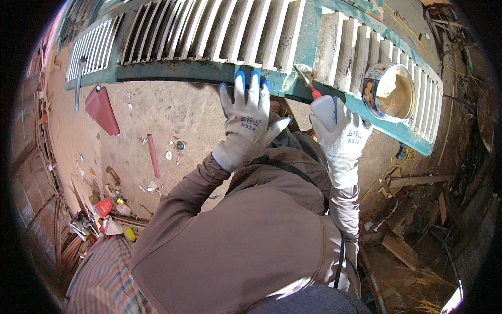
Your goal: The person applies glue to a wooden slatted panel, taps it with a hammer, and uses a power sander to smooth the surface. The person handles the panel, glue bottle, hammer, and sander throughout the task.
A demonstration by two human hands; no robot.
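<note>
A louvered wooden panel [300,49], green-framed with pale slats, lies across the top of the view. My left hand [246,123], in a pale work glove with blue fingertips, is spread with its fingertips at the panel's near edge. In my gloved right hand [342,138] is a white squeeze bottle [324,111] with a red cap. Its thin pointed nozzle [302,74] reaches the crosspiece between two groups of slats. An open can [370,99] with cream-coloured paste inside stands on the panel, right of the bottle.
A hammer-like tool [79,86] overhangs the panel's left end. Below it on the floor lie a dark red sheet [103,111] and a red strip [152,155]. Scraps and a striped cloth [107,277] are at lower left; wood pieces [400,248] lie at lower right.
</note>
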